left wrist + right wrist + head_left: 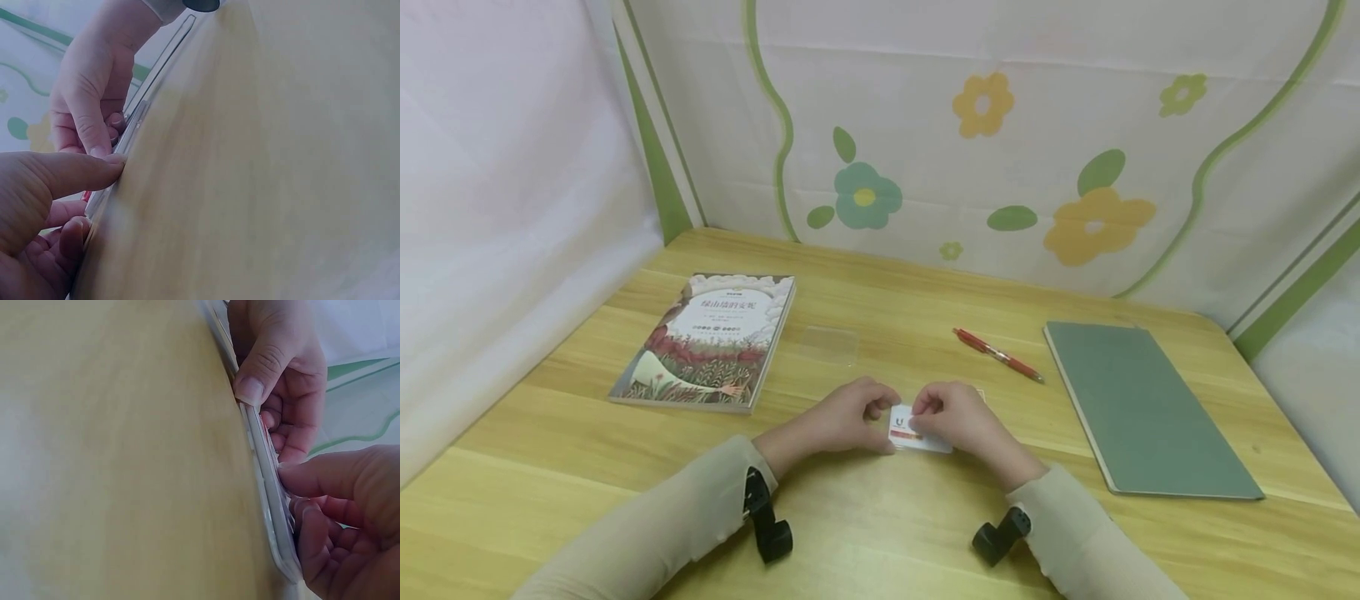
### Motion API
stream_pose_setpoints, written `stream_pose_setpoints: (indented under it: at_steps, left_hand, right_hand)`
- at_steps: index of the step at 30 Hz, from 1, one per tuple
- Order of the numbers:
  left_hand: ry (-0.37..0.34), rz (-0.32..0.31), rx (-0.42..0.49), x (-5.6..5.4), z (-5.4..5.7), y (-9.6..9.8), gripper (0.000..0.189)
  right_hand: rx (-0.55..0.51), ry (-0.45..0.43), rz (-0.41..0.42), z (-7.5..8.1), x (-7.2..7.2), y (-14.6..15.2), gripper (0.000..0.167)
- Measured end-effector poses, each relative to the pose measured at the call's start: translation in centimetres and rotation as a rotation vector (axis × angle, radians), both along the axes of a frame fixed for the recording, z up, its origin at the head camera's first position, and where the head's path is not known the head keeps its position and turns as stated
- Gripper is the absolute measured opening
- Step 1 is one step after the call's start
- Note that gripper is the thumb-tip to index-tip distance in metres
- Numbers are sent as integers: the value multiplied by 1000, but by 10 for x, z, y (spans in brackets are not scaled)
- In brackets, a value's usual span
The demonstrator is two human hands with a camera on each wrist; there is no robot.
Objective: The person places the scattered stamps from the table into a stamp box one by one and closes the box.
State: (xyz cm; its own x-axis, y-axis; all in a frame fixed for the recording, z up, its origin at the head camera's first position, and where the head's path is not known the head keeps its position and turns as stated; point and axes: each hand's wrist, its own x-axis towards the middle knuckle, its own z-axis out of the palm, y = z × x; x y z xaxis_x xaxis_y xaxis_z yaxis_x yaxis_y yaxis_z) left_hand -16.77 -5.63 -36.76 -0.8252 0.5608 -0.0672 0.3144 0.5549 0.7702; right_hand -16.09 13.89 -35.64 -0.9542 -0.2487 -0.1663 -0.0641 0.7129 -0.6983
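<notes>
A small flat white case (919, 440) with a "U" logo and a red-orange stripe lies at the table's front middle; a clear layer shows along its edge in the right wrist view. My left hand (850, 417) grips its left side, with the thumb at the near corner and a finger at the far one. My right hand (958, 421) has its thumb and curled fingers together on the upper face, right of the logo, and covers that part. Side-on, the case edge (270, 487) shows between both hands. A clear plastic sheet or lid (829, 345) lies behind the left hand.
An illustrated paperback (707, 342) lies at the left. A red pen (998, 355) lies behind the right hand, and a green notebook (1150, 408) is to the right. A light card edge (981, 394) peeks out behind the right hand. Flower-printed cloth (925, 125) hangs behind the table.
</notes>
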Motion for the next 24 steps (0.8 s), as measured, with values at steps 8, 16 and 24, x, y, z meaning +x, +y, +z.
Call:
stream_pose_setpoints:
  at_steps: [8, 16, 24]
  left_hand:
    - [-10, 1, 7, 0, -1, -1, 56]
    - [-8, 1, 11, 0, -2, -1, 57]
    - [-13, -1, 11, 0, -2, 0, 57]
  right_hand:
    - [-21, 11, -45, -1, 1, 3, 10]
    - [-115, 9, -49, -4, 1, 13, 9]
    - [-134, -22, -134, 6, -1, 29, 15]
